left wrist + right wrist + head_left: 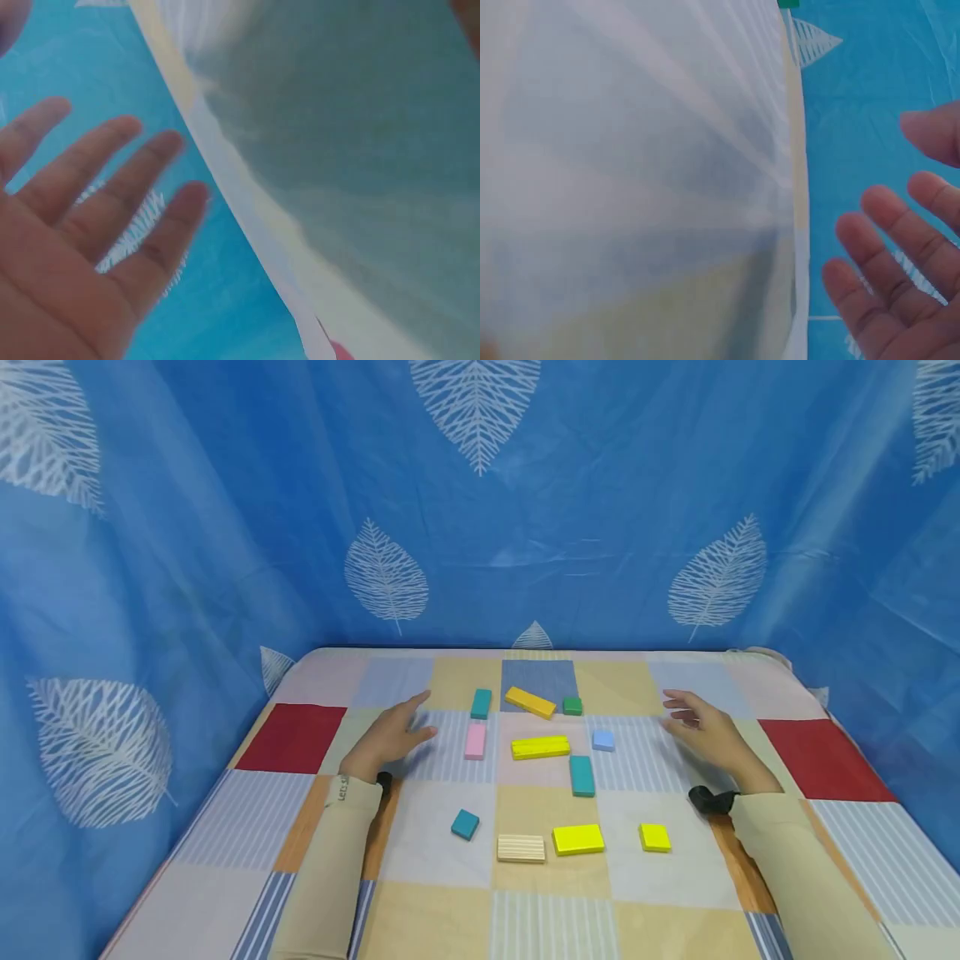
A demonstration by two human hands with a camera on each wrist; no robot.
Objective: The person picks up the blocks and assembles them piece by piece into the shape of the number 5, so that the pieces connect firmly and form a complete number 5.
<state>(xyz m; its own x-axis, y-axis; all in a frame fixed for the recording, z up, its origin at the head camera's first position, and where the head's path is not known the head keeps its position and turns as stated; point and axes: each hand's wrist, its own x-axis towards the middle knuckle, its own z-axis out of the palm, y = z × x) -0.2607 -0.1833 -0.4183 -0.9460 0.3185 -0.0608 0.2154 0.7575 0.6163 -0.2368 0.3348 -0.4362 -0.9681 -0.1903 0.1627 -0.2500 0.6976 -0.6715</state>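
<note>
My left hand (388, 737) hovers over the left part of the table, fingers spread and holding nothing. The pink block (475, 741) and an upper teal block (482, 703) lie nearest to it. On the other side my right hand (705, 731) is held out with loosely bent fingers, also bare of any object. Closest to it is a small light blue block (603, 740). Between the hands lie an orange-yellow block (530, 702), a small green block (572, 706), a long yellow block (541, 747) and a teal block (582, 776). Both wrist views show spread fingers.
Nearer the front lie a small teal block (465, 824), a ribbed beige block (521, 848), a yellow block (578, 840) and a small yellow square block (655, 837). A patchwork cloth (555, 927) covers the table. Blue leaf-print curtains (600, 527) hang behind and at both sides.
</note>
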